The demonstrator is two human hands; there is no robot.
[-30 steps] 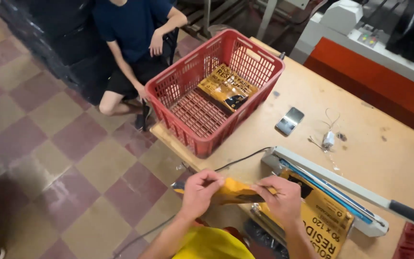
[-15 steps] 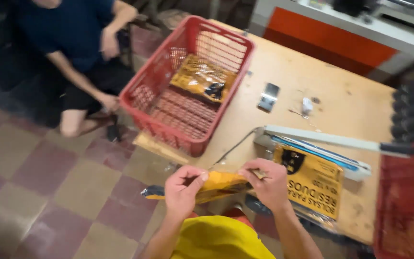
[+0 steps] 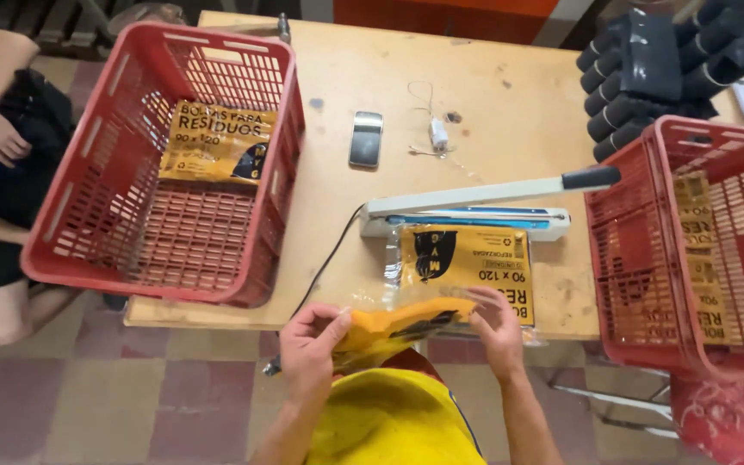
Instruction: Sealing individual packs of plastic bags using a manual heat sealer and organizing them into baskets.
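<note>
I watch both hands, left hand (image 3: 307,344) and right hand (image 3: 499,331), pinch a yellow bag packet (image 3: 402,325) off the desk (image 3: 510,112) edge; it could slip floorward.

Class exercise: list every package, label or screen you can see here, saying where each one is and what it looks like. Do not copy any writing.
Yellow packet: held in both hands at the table edge, folded, with black print.
Flat yellow package: on the table under the sealer, rectangular, clear wrap.
Yellow package: inside the left red basket, rectangular.
Yellow packages: in the right red basket, partly hidden.
Phone: mid-table, dark screen.
</note>
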